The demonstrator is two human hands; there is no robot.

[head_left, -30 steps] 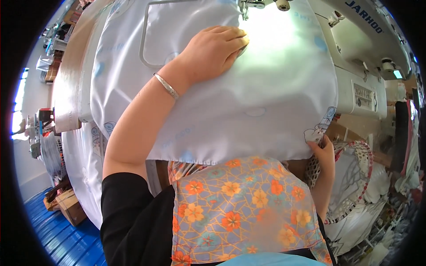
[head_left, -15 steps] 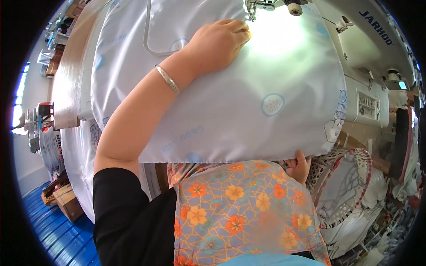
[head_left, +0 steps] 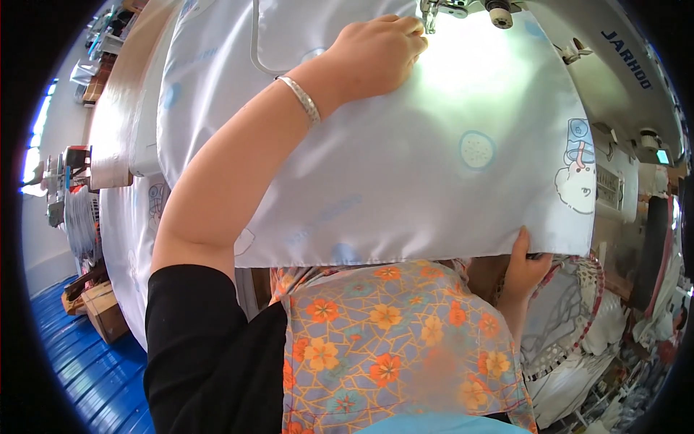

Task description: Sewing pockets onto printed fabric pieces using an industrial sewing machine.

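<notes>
A pale blue printed fabric (head_left: pixel 405 181) lies spread over the sewing machine bed. My left hand (head_left: pixel 376 54), with a silver bangle on the wrist, presses flat on the cloth right beside the needle and presser foot (head_left: pixel 434 11). My right hand (head_left: pixel 524 264) reaches under the near edge of the fabric at the lower right, thumb up against the hem; its fingers are hidden beneath the cloth. A stitched seam line (head_left: pixel 254 50) runs across the cloth left of my left hand.
The white sewing machine body (head_left: pixel 614 79) stands at the upper right with a small lit display. More pale cloth (head_left: pixel 130 210) hangs off the left side. A cardboard box (head_left: pixel 101 311) sits on the blue floor at left. White patterned fabric (head_left: pixel 578 340) piles at the lower right.
The fabric has slid toward me and rightward, showing a cartoon print at its right edge. My right hand has shifted along the near hem. My left hand stays pressed by the needle.
</notes>
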